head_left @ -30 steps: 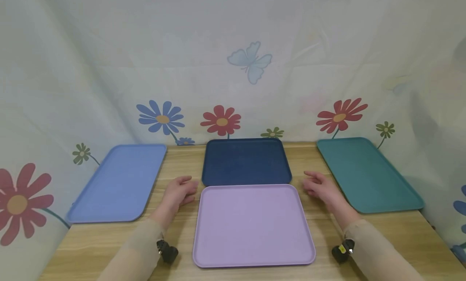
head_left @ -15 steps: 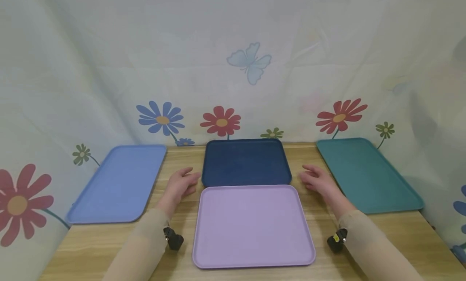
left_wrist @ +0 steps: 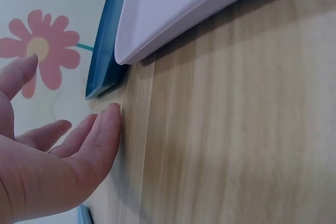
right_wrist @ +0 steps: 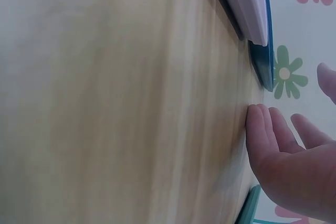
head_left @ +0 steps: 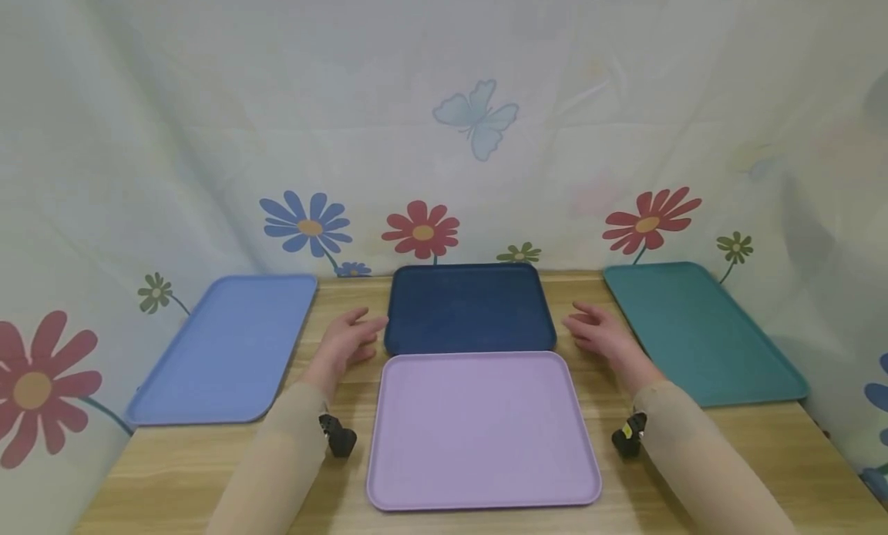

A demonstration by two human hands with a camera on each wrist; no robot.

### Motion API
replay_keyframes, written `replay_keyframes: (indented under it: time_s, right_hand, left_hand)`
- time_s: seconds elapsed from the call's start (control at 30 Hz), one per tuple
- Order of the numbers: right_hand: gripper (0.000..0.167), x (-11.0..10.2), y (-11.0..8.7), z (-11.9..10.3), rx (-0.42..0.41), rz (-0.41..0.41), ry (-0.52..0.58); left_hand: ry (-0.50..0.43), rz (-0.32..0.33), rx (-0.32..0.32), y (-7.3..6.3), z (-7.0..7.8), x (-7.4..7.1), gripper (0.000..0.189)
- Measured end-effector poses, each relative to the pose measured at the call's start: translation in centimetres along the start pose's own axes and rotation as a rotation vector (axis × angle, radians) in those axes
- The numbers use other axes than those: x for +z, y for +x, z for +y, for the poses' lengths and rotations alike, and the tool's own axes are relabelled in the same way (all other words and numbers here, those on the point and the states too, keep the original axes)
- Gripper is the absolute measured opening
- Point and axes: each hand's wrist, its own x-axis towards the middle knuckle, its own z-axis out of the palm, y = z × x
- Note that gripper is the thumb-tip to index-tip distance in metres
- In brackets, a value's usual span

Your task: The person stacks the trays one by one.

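A dark blue tray (head_left: 468, 307) lies at the back middle of the wooden table, with a lilac tray (head_left: 483, 431) in front of it, their edges meeting. My left hand (head_left: 344, 341), fingers loosely bent and holding nothing, is just left of the dark blue tray, its fingertips right at the tray's left edge. On the other side my right hand (head_left: 602, 336) is near the dark blue tray's right edge, a small gap between. It too holds nothing. In the left wrist view the left fingers (left_wrist: 107, 129) are spread from the thumb; the right fingers (right_wrist: 258, 129) look alike in the right wrist view.
A light blue tray (head_left: 225, 350) lies at the left of the table (head_left: 173, 466), a green tray (head_left: 704, 334) at the right, beside the right forearm. Behind stands a white curtain (head_left: 333, 88) with flowers and a butterfly. Small black cameras (head_left: 338, 436) sit on both wrists.
Both hands have moved forward and slightly inward, closer to the sides of the dark blue tray. The trays have stayed where they were.
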Motion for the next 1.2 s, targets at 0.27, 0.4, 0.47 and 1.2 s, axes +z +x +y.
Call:
replay_keyframes:
  time_s: [0.27, 0.4, 0.47, 1.2]
  right_hand:
    - [0.071, 0.4, 1.0, -0.4, -0.001, -0.02, 0.021]
    - [0.074, 0.8, 1.3, -0.6, 0.002, -0.043, 0.021]
    - [0.075, 0.9, 1.3, -0.7, -0.001, -0.052, 0.013]
    - [0.074, 1.7, 2.3, -0.3, -0.001, 0.004, -0.041]
  left_hand:
    - [-0.009, -0.004, -0.028, 0.7, 0.4, 0.0, 0.085]
    - [-0.028, -0.022, -0.029, 0.8, 0.7, -0.1, 0.084]
    - [-0.037, -0.031, -0.035, 1.0, 0.7, -0.2, 0.085]
    - [0.022, -0.061, -0.019, 1.9, 0.4, 0.8, 0.076]
